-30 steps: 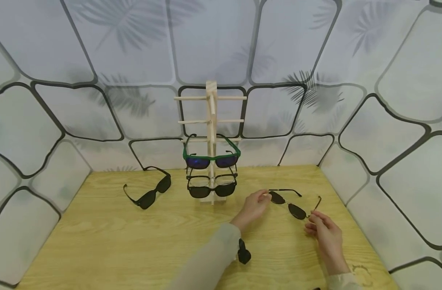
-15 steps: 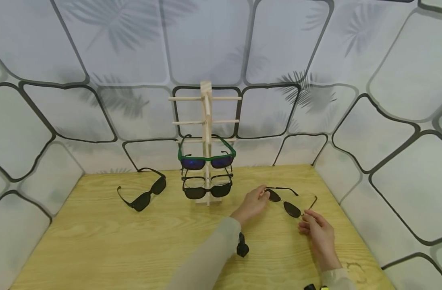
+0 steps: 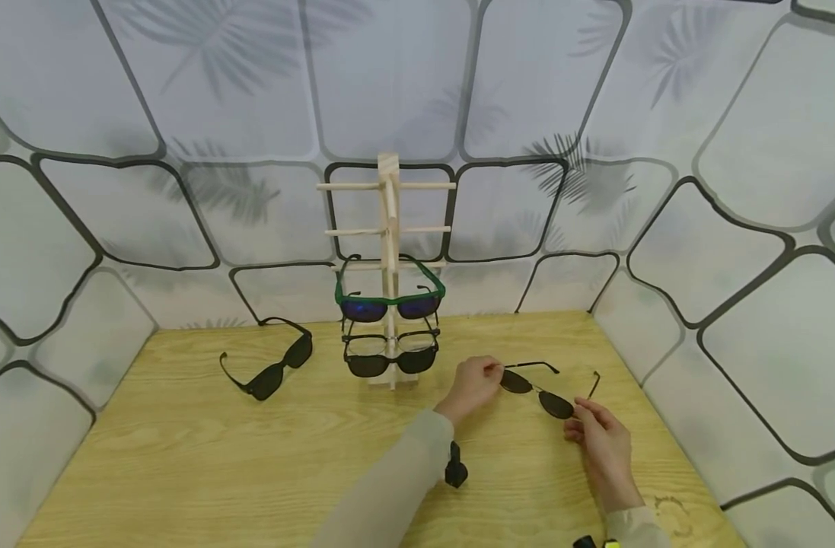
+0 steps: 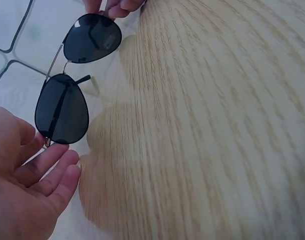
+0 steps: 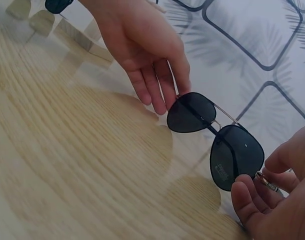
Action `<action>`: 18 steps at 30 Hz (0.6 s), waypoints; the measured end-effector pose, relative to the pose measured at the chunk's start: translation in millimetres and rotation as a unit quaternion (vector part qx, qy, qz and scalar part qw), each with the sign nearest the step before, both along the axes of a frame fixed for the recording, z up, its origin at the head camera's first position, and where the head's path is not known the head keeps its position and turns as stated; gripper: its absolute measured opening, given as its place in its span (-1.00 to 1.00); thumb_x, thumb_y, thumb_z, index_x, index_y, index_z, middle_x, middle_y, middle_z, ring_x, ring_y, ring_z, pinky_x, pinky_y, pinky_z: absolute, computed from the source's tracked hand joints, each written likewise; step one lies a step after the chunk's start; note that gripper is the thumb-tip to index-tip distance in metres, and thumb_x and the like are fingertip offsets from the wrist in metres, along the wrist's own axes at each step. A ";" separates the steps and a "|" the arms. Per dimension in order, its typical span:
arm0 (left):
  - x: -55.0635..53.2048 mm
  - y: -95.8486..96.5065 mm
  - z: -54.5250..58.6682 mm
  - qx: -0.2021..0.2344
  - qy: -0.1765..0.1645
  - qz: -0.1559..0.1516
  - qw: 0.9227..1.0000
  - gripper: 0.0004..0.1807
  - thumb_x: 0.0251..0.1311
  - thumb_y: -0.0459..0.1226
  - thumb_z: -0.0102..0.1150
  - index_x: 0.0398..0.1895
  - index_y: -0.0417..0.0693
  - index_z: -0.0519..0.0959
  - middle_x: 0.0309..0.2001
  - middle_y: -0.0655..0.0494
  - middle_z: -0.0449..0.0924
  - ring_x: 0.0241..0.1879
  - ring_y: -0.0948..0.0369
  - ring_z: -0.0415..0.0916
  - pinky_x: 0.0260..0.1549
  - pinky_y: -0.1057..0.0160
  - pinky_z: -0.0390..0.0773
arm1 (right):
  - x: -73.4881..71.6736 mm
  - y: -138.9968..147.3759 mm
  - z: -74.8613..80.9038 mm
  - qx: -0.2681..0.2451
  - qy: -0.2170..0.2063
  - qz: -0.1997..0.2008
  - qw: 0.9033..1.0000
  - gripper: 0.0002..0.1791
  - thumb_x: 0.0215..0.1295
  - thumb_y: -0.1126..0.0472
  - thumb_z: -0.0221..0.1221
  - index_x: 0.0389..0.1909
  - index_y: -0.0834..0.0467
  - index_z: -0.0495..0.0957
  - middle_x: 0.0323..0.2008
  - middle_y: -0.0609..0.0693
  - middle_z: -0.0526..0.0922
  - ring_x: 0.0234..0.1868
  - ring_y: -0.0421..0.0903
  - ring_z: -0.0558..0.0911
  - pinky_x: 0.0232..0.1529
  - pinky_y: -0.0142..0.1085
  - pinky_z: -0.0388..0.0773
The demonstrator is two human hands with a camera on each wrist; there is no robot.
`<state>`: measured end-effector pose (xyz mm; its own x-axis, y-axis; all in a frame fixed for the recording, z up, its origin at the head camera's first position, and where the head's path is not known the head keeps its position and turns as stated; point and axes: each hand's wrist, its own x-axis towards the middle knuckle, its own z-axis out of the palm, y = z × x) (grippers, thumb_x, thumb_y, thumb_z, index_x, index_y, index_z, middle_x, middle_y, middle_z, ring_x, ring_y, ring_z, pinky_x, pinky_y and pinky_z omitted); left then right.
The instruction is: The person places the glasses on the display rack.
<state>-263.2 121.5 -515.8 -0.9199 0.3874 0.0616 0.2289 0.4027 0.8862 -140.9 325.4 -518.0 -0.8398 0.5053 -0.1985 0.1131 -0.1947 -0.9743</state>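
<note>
A pair of dark aviator sunglasses [image 3: 556, 405] with a thin metal frame is held between my two hands, its temples unfolded and pointing away from me. My left hand [image 3: 477, 383] pinches the left hinge corner. At the opposite hinge, my right hand [image 3: 603, 441] grips between thumb and fingers. From the left wrist view, both lenses of the sunglasses [image 4: 62, 110] stand close over the table, with shadows beneath. In the right wrist view the fingers of my right hand [image 5: 272, 195] curl at the hinge.
A wooden display stand [image 3: 388, 213] rises at the back centre, carrying green-framed sunglasses [image 3: 390, 302] above black-framed glasses [image 3: 391, 358]. Black sunglasses [image 3: 280, 370] lie unfolded on the wooden table [image 3: 205, 464] to the left. Patterned walls [image 3: 739, 358] close in the back and sides.
The sunglasses have tipped and shifted slightly, their lenses now lower and facing me more. My left hand has moved down a little with them. The view has turned slightly right.
</note>
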 end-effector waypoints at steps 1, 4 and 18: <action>0.2 -1.1 -0.8 0.006 0.000 0.004 1.000 -0.72 0.59 -0.21 0.11 0.10 -0.09 0.75 0.00 0.03 0.79 0.01 0.11 0.73 -0.04 0.21 0.74 | 0.0 0.3 0.0 0.000 -0.001 -0.002 1.000 -0.69 0.58 0.33 0.13 -0.26 -0.08 0.76 -0.42 -0.14 0.66 -0.43 -0.25 0.72 -0.37 -0.41 0.73; 1.1 -4.4 -2.7 0.025 -0.013 0.011 1.000 -0.76 0.54 -0.25 0.17 0.06 -0.09 0.77 -0.06 0.06 0.80 -0.13 0.20 0.73 -0.21 0.28 0.71 | -0.4 0.2 0.2 0.006 -0.007 -0.016 1.000 -0.75 0.57 0.35 0.13 -0.16 -0.02 0.73 -0.45 -0.13 0.67 -0.44 -0.24 0.72 -0.36 -0.40 0.74; 12.6 -20.8 6.5 0.050 -0.144 -0.071 0.986 -0.73 0.37 -0.31 0.34 0.06 -0.24 0.77 -0.22 -0.02 0.85 -0.32 0.15 0.81 -0.29 0.28 0.78 | -1.8 6.0 7.7 0.012 -0.007 -0.058 0.998 -0.68 0.49 0.40 0.18 -0.29 -0.03 0.79 -0.49 -0.17 0.67 -0.52 -0.25 0.67 -0.45 -0.42 0.71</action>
